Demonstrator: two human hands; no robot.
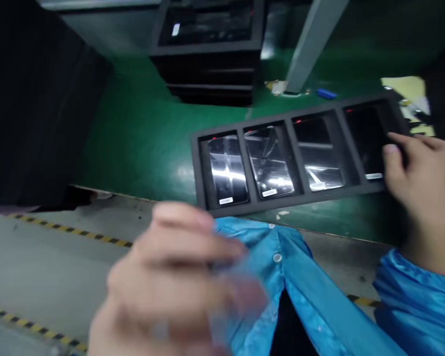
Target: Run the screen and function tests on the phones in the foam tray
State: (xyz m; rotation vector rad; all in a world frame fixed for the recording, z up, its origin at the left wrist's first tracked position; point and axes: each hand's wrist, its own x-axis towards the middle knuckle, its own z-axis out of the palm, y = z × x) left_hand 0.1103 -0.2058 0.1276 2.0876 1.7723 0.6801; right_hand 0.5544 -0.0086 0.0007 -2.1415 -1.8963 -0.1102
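My right hand (417,183) grips the right end of a long black foam tray (203,168), thumb inside the last pocket, holding it above the green floor. The tray has several pockets, each with a glossy black phone (228,170) lying flat with a small white label at its near end. My left hand (170,287) is blurred and close to the camera, fingers closed on a thin clear film (237,296). Both hands come out of blue smock sleeves.
A stack of black foam trays (211,54) stands on the green floor (141,133) farther off. A grey post (311,39) rises at upper right. A grey surface with yellow-black hazard tape (66,230) runs below. A dark mass fills the left.
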